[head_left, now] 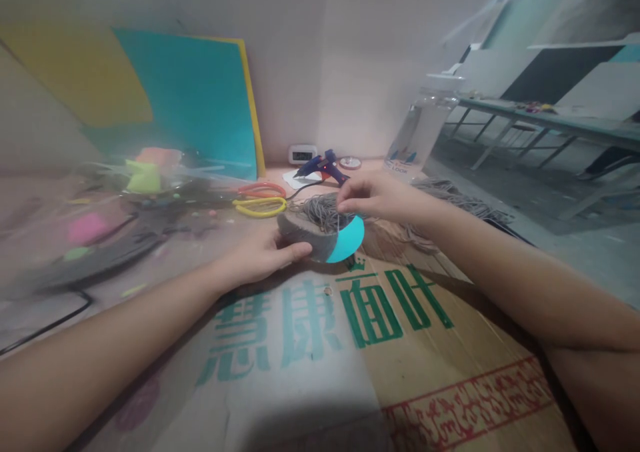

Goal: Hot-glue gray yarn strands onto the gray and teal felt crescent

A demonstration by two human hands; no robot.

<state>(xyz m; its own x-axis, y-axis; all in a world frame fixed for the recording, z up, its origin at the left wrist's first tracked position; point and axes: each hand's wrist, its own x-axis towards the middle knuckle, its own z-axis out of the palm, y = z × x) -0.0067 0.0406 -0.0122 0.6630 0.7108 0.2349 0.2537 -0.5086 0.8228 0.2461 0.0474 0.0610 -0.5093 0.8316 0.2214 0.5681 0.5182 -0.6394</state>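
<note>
A crescent-shaped piece [349,240] sits in my left hand [263,257], thumb on its near face and the other fingers mostly hidden behind it. Grey yarn covers its left and middle part, while the right end shows bare bright blue. Above that blue end, my right hand [373,197] is closed in a pinch on a thin strand of grey yarn running down to the crescent. Just behind lies a loose heap of the same grey yarn [324,211]. More grey strands [457,202] spread out to the right, beyond my right forearm.
Cardboard [320,385] with green and red print covers the near tabletop. Behind are scissors [260,207] with red and yellow handles, a blue glue gun [323,165], a small digital clock [303,154] and a clear bottle [420,129]. Coloured boards [200,105] lean on the wall.
</note>
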